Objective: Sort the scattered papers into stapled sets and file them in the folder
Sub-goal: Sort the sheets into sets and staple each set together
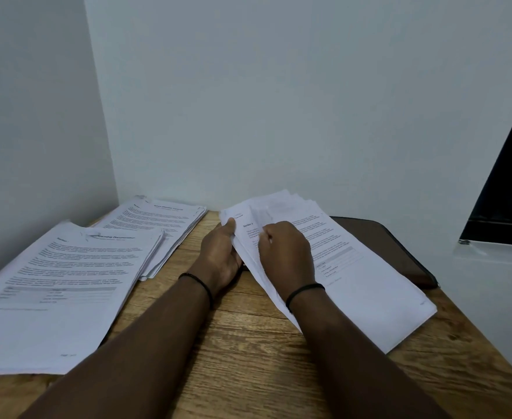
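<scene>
Spanning the lower view, a wooden table (248, 343) is seen pushed into a pale wall corner, and three paper groups are laid on it. Largest is the near-left stack (58, 297), printed face up; behind it, against the wall, a second stack (158, 228) is fanned at its edges. To the right, a loose sheaf (369, 285) is being worked on, its far end resting over a dark brown folder (400, 246) that lies flat and closed near the right edge. The left hand (221, 255) is held at the sheaf's left edge, thumb on top and fingers tucked beneath, so the pages are gripped. The right hand (285, 252) lies on top of the sheaf with fingers curled; a sheet appears to be pinched, though the fingertips are hidden. No stapler is visible. Risks judged from here: the sheaf's pages are splayed unevenly at the far end, so sheets could be slipped out of order or creased if lifted by one edge; pages from different sets could be mixed, since the printed layouts look alike; the folder is partly covered, so it could be dragged along.
</scene>
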